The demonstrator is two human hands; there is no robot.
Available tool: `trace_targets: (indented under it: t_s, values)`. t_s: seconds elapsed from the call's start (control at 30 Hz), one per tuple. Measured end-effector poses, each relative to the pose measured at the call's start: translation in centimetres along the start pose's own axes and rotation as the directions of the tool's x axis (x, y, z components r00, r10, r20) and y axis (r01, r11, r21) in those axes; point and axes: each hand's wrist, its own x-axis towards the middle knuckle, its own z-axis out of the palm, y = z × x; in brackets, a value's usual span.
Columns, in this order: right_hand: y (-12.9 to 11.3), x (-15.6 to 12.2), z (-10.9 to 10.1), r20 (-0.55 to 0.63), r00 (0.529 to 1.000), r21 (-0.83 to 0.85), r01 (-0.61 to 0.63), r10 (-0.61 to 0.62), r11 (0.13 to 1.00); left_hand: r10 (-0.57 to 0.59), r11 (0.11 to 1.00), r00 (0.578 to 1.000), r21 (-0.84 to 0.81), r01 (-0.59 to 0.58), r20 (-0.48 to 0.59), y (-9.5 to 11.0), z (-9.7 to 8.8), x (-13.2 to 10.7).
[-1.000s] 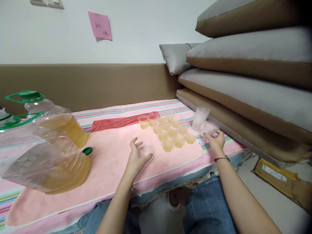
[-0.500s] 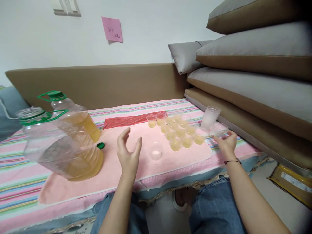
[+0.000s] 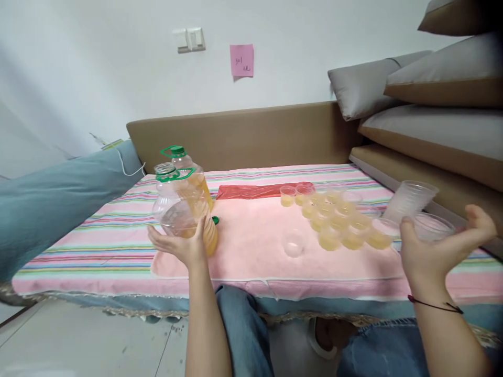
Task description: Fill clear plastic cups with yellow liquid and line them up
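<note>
In the head view my left hand (image 3: 184, 245) is open, thumb and fingers apart, in front of the uncapped clear plastic jug (image 3: 167, 201) of pale yellow liquid. Whether it touches the jug I cannot tell. My right hand (image 3: 436, 254) is open too, fingers spread and nothing gripped, just in front of a clear plastic cup stack (image 3: 408, 201) and another clear cup group (image 3: 434, 225) lying tilted. Left of it, several small cups (image 3: 341, 222) hold yellow liquid. One empty cup (image 3: 293, 243) stands apart on the pink towel (image 3: 251, 256).
Behind the open jug stands a second jug (image 3: 202, 183) with a green cap and handle. A loose green cap (image 3: 215, 220) lies beside the jugs. Red plastic (image 3: 247, 192) stretches along the back of the towel. Stacked cushions (image 3: 440, 125) rise at the right; a brown backrest (image 3: 243, 139) borders the rear.
My view has swung left. My left hand has moved left from above the towel to the open jug. My right hand, earlier at the clear cups, has turned with its fingers spread.
</note>
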Motion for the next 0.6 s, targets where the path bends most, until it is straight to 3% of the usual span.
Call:
trace_targets:
  t_s: [0.07,0.13,0.27,0.47,0.6]
  values:
    - [-2.6,-0.6,0.9,0.013,0.989,0.078,0.147,-0.148,0.986,-0.066,0.996,0.991,-0.057,0.073,0.116,-1.3,-0.1,0.6]
    - [-4.9,-1.2,1.6,0.04,0.977,0.144,0.2,-0.207,0.969,-0.077,0.99,0.977,-0.097,0.098,0.198,-2.4,-0.1,1.0]
    - [-8.9,-2.3,2.5,0.115,0.96,0.251,0.22,-0.254,0.943,-0.011,0.996,0.97,-0.088,0.033,0.241,-3.3,-0.3,1.2]
    - [-15.3,-4.6,3.3,0.206,0.944,0.402,0.16,-0.259,0.902,-0.081,0.992,0.959,-0.069,0.103,0.273,-3.5,-0.4,1.1]
    - [-18.8,-6.1,3.9,0.253,0.905,0.481,0.187,-0.34,0.856,-0.044,0.992,0.954,-0.1,0.077,0.297,-4.1,-0.6,1.1]
